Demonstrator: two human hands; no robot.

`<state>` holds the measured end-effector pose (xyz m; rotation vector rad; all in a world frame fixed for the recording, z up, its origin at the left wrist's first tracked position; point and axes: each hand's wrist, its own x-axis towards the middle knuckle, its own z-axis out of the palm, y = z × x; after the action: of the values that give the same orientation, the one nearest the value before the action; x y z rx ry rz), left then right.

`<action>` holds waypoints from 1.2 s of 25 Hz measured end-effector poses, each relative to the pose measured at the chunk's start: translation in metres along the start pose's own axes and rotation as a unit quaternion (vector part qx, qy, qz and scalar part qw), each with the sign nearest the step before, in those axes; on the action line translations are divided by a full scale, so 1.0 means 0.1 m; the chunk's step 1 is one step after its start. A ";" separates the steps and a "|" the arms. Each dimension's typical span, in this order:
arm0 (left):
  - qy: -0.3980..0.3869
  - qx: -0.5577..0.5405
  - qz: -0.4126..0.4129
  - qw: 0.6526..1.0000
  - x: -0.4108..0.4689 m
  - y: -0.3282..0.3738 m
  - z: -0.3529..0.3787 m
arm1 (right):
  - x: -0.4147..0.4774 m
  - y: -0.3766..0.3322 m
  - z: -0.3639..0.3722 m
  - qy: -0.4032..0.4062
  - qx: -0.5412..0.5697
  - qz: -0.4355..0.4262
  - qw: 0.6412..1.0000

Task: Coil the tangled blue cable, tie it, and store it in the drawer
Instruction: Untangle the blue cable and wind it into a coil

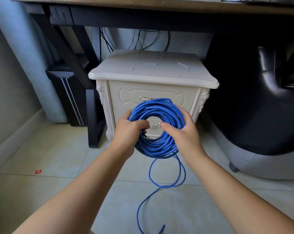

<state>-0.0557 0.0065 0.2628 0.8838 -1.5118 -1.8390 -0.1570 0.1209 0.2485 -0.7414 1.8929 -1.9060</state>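
Blue cable: mostly wound into a ring, held up just in front of the nightstand, with a loose tail down on the floor.
Left hand: fingers curled tight round the ring's left side.
Right hand: wrapped round the ring's right side, thumb through the middle.
Step in hand: probably winding in the tail. Best to pin the ring with one hand, add same-size loops without twist, and spare an end for tying.
Upper drawer, lower drawer: both closed, contents hidden.
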 end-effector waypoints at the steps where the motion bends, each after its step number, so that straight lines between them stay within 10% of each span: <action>1: 0.003 -0.016 -0.005 1.000 -0.01 -0.01 0.01 | 0.01 0.03 0.02 0.010 0.025 0.014 1.000; 12: -0.033 -0.101 -0.095 0.990 0.00 -0.08 0.03 | 0.10 0.03 0.03 0.006 0.112 0.140 0.984; 18: -0.063 0.118 0.085 0.987 0.03 -0.03 -0.06 | 0.14 -0.02 -0.09 -0.005 -0.042 0.059 0.997; 23: -0.110 0.413 0.268 0.864 0.05 -0.08 -0.10 | 0.07 -0.06 -0.09 -0.107 -0.264 -0.025 0.958; 30: -0.143 0.397 0.195 0.886 0.05 -0.10 -0.07 | 0.06 -0.12 -0.12 -0.136 -0.346 -0.085 0.924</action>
<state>-0.0532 0.0002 0.2510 0.5694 -2.4953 -1.0625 -0.1673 0.1275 0.2618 -1.3303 2.3700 -1.0916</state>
